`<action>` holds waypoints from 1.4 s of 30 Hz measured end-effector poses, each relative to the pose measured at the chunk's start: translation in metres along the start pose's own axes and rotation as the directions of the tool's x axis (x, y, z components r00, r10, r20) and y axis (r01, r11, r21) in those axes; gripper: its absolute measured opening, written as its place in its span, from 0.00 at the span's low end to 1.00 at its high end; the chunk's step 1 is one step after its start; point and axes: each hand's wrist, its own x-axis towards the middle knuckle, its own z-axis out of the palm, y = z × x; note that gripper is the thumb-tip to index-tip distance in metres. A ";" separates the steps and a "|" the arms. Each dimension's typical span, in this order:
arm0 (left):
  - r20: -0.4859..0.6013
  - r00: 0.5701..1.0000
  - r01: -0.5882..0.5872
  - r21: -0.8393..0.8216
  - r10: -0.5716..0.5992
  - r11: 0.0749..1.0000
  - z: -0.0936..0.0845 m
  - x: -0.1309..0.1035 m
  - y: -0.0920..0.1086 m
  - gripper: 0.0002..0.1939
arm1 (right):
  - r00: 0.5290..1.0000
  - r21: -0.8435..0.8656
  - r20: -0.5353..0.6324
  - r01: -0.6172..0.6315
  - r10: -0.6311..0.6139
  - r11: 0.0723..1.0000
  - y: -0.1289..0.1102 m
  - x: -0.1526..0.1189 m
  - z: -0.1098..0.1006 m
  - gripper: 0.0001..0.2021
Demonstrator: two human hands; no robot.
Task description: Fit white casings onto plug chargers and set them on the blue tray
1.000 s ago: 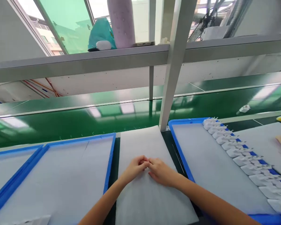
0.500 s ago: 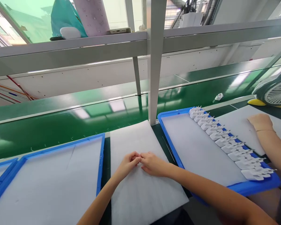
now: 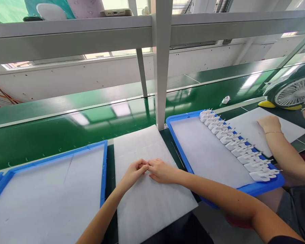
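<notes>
Both hands rest together over a white foam sheet [image 3: 152, 210] in the middle of the view. My left hand [image 3: 136, 171] has its fingers curled, with thumb and forefinger together at the fingertips of the other hand. My right hand [image 3: 162, 171] is also closed, its fingertips touching those of the left. Whether anything small is between the fingertips is hidden.
At right, a blue tray [image 3: 179, 149] holds a slanted row of several white plug adapters [image 3: 234, 140]. Another blue-rimmed tray [image 3: 103, 176] lies left. One adapter [image 3: 226, 100] sits on the green belt [image 3: 203, 101]. Another person's hand [image 3: 269, 123] rests right, near a fan [image 3: 295, 91]. A grey post [image 3: 162, 67] stands ahead.
The camera view has tilted down and shifted slightly right, so the trays and post appear further up and left. My hands remain together over the sheet. More of the neighbouring person shows.
</notes>
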 end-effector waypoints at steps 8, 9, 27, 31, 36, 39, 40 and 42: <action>0.023 1.000 0.008 -0.019 -0.007 1.000 -0.001 0.001 -0.004 0.15 | 1.000 -0.022 -0.004 0.016 -0.016 1.000 0.000 -0.003 0.001 0.14; 0.030 1.000 0.005 -0.026 -0.004 1.000 -0.001 0.001 -0.004 0.15 | 1.000 -0.026 -0.005 0.017 -0.017 1.000 0.000 -0.003 0.001 0.14; 0.055 0.998 -0.028 -0.030 0.030 0.999 -0.001 0.000 -0.003 0.14 | 0.999 -0.073 -0.013 0.032 -0.033 0.997 0.000 -0.007 0.004 0.14; 0.057 0.997 -0.048 -0.025 0.050 0.999 0.000 0.000 -0.007 0.14 | 0.998 -0.057 -0.006 0.054 -0.055 0.997 -0.001 -0.016 0.001 0.16; 0.050 0.997 -0.064 0.056 0.061 0.996 0.001 -0.002 -0.006 0.15 | 0.999 -0.007 0.016 0.050 -0.050 0.999 0.000 -0.018 0.001 0.21; 0.088 0.994 -0.081 0.155 0.068 0.985 0.002 -0.004 -0.004 0.16 | 0.999 0.101 0.040 0.031 -0.036 0.994 -0.003 -0.020 -0.004 0.22; 0.108 0.992 -0.087 0.183 0.067 0.979 0.001 -0.006 -0.002 0.16 | 0.998 0.151 0.057 0.017 -0.026 0.988 -0.005 -0.021 -0.008 0.22; 0.150 0.987 -0.092 0.223 0.059 0.970 -0.003 -0.013 0.004 0.15 | 0.992 0.243 0.125 -0.021 -0.009 0.970 -0.008 -0.025 -0.019 0.21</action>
